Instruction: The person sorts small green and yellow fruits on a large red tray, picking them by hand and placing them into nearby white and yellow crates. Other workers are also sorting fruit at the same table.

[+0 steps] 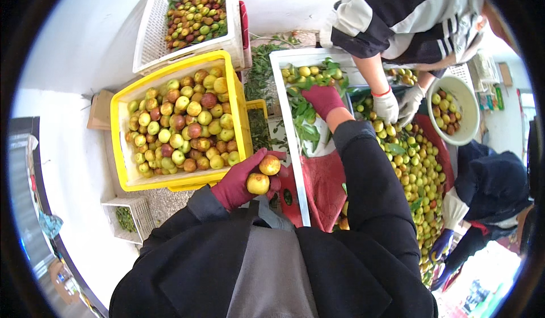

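Note:
My left hand (245, 179), in a maroon glove, holds two round yellow-and-russet fruits (258, 183), which look like jujubes, in front of my body. Beside it stands a yellow plastic crate (244, 137), filled with loose green, yellow and reddish fruits (183, 126). My right hand (324, 100), gloved alike, reaches down among green leaves (305, 122) and fruits (304, 72) at the far end of a white-edged sorting table (289, 147). Its fingertips are hidden, so whether it grips anything does not show. A red cloth (323, 186) covers the table's near part.
A white crate (149, 41) of fruits stands behind the yellow one. At right, a co-worker's white-gloved hands (396, 107) work over a large fruit heap (413, 173), near a pale bucket (470, 113). Another person (489, 190) bends over its near end. Leaves (262, 75) litter the gap between crate and table.

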`<state>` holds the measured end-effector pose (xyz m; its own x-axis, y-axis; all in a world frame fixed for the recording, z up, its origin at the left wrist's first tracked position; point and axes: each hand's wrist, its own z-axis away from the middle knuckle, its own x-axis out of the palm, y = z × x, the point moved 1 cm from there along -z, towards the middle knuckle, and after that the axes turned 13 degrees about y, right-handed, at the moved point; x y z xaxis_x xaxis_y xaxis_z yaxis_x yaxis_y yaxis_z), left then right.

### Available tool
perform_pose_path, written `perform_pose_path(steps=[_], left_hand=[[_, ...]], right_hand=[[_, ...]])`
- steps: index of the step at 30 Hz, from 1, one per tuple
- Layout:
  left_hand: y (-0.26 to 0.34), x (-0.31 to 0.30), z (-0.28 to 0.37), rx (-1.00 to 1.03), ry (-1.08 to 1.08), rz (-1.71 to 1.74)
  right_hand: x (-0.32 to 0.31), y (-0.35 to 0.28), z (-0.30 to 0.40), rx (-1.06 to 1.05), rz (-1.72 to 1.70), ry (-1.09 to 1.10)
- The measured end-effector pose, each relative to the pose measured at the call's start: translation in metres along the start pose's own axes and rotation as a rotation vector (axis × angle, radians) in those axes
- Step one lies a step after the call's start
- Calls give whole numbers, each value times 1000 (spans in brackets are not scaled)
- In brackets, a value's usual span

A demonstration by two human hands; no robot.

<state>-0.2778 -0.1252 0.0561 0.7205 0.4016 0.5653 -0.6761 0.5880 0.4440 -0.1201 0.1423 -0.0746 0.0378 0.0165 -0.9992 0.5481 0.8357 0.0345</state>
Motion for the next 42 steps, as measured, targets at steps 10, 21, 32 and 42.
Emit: perform_pose_path(steps=[10,21,32,42], left_hand=[[4,4,-19,-36,-86,69],[8,45,-40,-48,-151,-119],[20,54,-67,-109,-190,-79],[66,19,-66,67,-130,118]], right_hand=[[-7,4,58,866,-1654,392],[-131,9,221,1148,-2097,957],[-205,-40,365,1165,-922,349],[-89,-94,272,1007,-350,-53]])
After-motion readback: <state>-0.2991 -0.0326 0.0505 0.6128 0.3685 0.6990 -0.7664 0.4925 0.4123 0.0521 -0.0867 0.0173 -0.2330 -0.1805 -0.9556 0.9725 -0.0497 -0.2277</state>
